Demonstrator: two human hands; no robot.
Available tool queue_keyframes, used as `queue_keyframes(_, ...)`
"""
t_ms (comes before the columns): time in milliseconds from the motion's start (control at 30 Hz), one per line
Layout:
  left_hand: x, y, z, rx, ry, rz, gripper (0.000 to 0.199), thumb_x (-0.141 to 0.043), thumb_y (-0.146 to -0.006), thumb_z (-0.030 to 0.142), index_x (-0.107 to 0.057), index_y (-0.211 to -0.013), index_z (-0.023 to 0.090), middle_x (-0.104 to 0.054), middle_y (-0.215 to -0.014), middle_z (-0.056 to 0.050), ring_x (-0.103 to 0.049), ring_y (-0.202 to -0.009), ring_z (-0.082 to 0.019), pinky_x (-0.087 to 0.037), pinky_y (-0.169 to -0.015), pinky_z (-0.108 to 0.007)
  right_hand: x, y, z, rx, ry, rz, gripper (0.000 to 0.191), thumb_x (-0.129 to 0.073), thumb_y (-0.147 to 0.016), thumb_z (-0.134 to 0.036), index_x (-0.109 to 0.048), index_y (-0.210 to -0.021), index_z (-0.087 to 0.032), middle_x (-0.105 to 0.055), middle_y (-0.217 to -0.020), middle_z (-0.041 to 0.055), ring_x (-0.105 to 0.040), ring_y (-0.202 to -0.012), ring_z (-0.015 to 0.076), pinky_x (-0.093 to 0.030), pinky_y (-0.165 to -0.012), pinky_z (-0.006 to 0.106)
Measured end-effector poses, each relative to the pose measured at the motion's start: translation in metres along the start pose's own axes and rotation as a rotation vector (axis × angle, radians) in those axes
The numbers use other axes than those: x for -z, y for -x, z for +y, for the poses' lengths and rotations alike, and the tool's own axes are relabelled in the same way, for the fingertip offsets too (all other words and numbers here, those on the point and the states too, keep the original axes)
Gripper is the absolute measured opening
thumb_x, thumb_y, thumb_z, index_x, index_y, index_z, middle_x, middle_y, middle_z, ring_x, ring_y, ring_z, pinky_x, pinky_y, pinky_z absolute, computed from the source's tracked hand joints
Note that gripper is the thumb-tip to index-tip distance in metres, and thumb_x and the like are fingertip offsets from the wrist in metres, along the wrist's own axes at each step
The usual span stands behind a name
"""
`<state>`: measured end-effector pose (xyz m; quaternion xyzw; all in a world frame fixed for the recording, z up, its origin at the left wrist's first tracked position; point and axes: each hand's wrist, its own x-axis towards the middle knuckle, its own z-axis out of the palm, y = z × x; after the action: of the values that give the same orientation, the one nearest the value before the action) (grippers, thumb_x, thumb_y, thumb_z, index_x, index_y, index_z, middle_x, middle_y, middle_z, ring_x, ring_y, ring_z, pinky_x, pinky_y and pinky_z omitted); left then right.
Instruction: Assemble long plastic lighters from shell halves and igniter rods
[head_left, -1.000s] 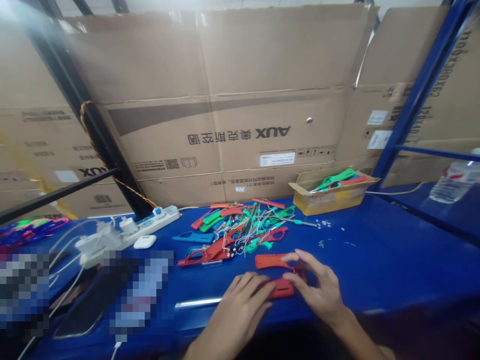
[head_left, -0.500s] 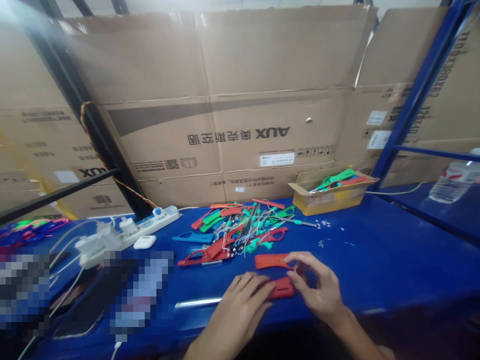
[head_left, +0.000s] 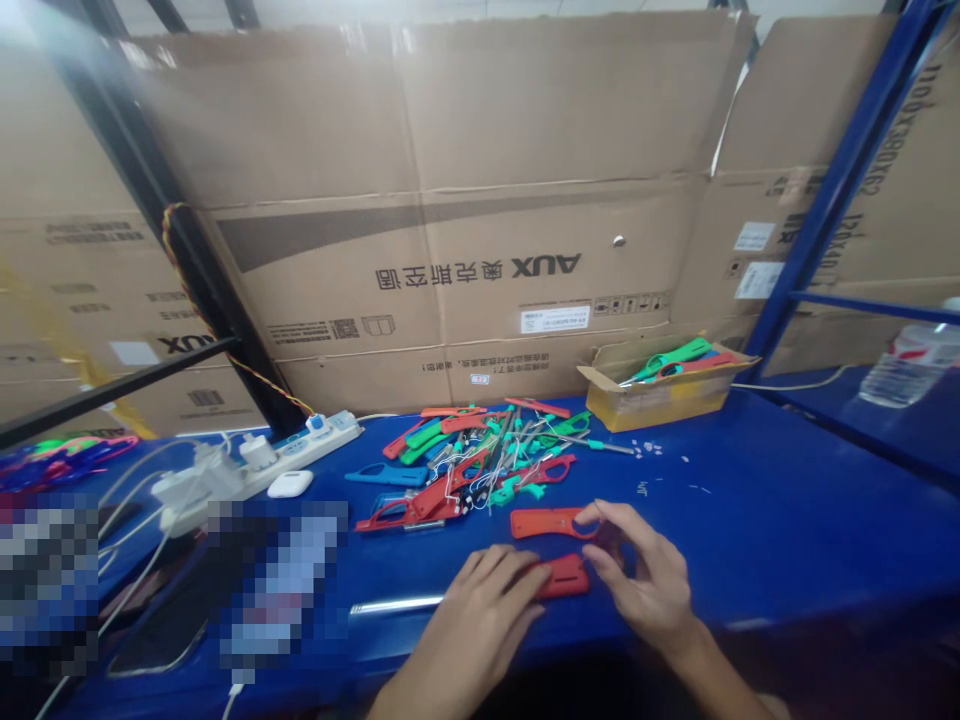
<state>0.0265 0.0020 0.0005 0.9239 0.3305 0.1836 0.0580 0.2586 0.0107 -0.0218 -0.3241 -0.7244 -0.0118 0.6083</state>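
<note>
A red long-nosed lighter (head_left: 566, 577) lies on the blue table with its metal tube (head_left: 397, 604) pointing left. My left hand (head_left: 484, 605) lies over its middle and holds it down, covering part of the handle. Just beyond is an orange-red lighter handle shell (head_left: 541, 522), with a loop at its right end. My right hand (head_left: 645, 575) is curved at that loop, index fingertip by the loop and thumb tip near the red handle's right end. A gap shows between thumb and index finger; the other fingers are partly hidden, and I make out nothing held.
Behind lies a pile of lighter parts (head_left: 480, 455) in several colours, with wires and tubes. A yellow-sided carton (head_left: 660, 405) of lighters stands back right, near small scraps (head_left: 646, 448). Left are a power strip (head_left: 292, 455), white earphone case (head_left: 290, 484), phones and cables.
My right hand has shifted slightly right, and its thumb and index finger have moved apart from each other. The left hand and the red lighter have stayed in place.
</note>
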Motion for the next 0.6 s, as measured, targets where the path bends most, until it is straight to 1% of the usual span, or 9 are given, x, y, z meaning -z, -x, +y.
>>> queue_keyframes(67,0.0003,0.0000,-0.0001,0.000,0.002,0.001,0.035,-0.062,-0.102,0.020,-0.058,-0.137,0.024,-0.066,-0.136,-0.005,-0.062,-0.120,-0.029,-0.056,-0.099,-0.047,0.0013,-0.0002,0.0002,0.019,0.018,0.004,0.050,-0.064,-0.098,-0.015,-0.053,-0.146,-0.023,-0.077,-0.099,0.0056,-0.067,-0.063,0.0132,-0.058,-0.055,0.025)
queue_keyframes(133,0.0005,0.0002,0.0000,-0.003,0.006,-0.003,0.035,-0.062,-0.102,0.020,-0.058,-0.137,0.024,-0.066,-0.135,-0.005,-0.062,-0.120,-0.029,-0.056,-0.099,-0.047,0.0010,0.0016,0.0000,0.007,0.023,0.025,0.051,-0.062,-0.098,-0.011,-0.052,-0.147,-0.023,-0.078,-0.096,0.0047,-0.071,-0.067,0.0138,-0.060,-0.059,0.025)
queue_keyframes(200,0.0002,0.0005,0.0001,-0.003,0.005,-0.006,0.035,-0.062,-0.102,0.020,-0.058,-0.137,0.024,-0.067,-0.135,-0.006,-0.062,-0.120,-0.029,-0.056,-0.099,-0.047,-0.0002,0.0045,-0.0002,-0.037,0.006,0.033,0.052,-0.058,-0.098,-0.008,-0.051,-0.148,-0.023,-0.078,-0.098,0.0049,-0.072,-0.069,0.0135,-0.061,-0.060,0.024)
queue_keyframes(300,-0.0007,0.0010,-0.0002,-0.002,0.001,-0.003,0.036,-0.063,-0.102,0.020,-0.058,-0.137,0.024,-0.067,-0.135,-0.006,-0.062,-0.120,-0.030,-0.056,-0.098,-0.048,-0.0011,0.0072,-0.0002,-0.087,0.002,0.023,0.053,-0.054,-0.100,-0.009,-0.048,-0.150,-0.023,-0.078,-0.100,0.0053,-0.069,-0.062,0.0119,-0.060,-0.058,0.025)
queue_keyframes(400,-0.0011,0.0011,-0.0009,-0.004,-0.001,0.005,0.035,-0.063,-0.102,0.019,-0.058,-0.136,0.024,-0.066,-0.135,-0.006,-0.062,-0.120,-0.029,-0.056,-0.099,-0.047,0.0009,0.0043,-0.0007,-0.025,0.055,0.013,0.050,-0.056,-0.100,-0.012,-0.051,-0.149,-0.023,-0.079,-0.100,0.0054,-0.069,-0.060,0.0125,-0.060,-0.059,0.026)
queue_keyframes(500,-0.0009,0.0008,-0.0013,-0.005,-0.007,0.012,0.035,-0.062,-0.102,0.020,-0.059,-0.136,0.024,-0.067,-0.135,-0.006,-0.063,-0.119,-0.028,-0.056,-0.099,-0.046,0.0026,-0.0005,-0.0012,0.065,0.096,-0.002,0.049,-0.061,-0.099,-0.016,-0.053,-0.147,-0.024,-0.080,-0.098,0.0052,-0.074,-0.069,0.0158,-0.063,-0.066,0.029)
queue_keyframes(533,-0.0008,0.0007,-0.0012,-0.006,-0.009,0.014,0.035,-0.062,-0.102,0.020,-0.059,-0.136,0.024,-0.067,-0.134,-0.006,-0.063,-0.118,-0.028,-0.056,-0.099,-0.046,0.0025,-0.0013,-0.0013,0.071,0.097,-0.002,0.050,-0.062,-0.099,-0.016,-0.053,-0.148,-0.024,-0.080,-0.097,0.0044,-0.074,-0.070,0.0160,-0.063,-0.067,0.028)
queue_keyframes(600,-0.0007,0.0006,-0.0009,-0.008,-0.009,0.015,0.035,-0.063,-0.101,0.020,-0.059,-0.136,0.024,-0.067,-0.134,-0.006,-0.063,-0.118,-0.028,-0.056,-0.098,-0.046,0.0014,-0.0012,-0.0015,0.036,0.077,0.002,0.052,-0.060,-0.099,-0.013,-0.051,-0.149,-0.025,-0.080,-0.094,0.0027,-0.074,-0.067,0.0142,-0.062,-0.065,0.026)
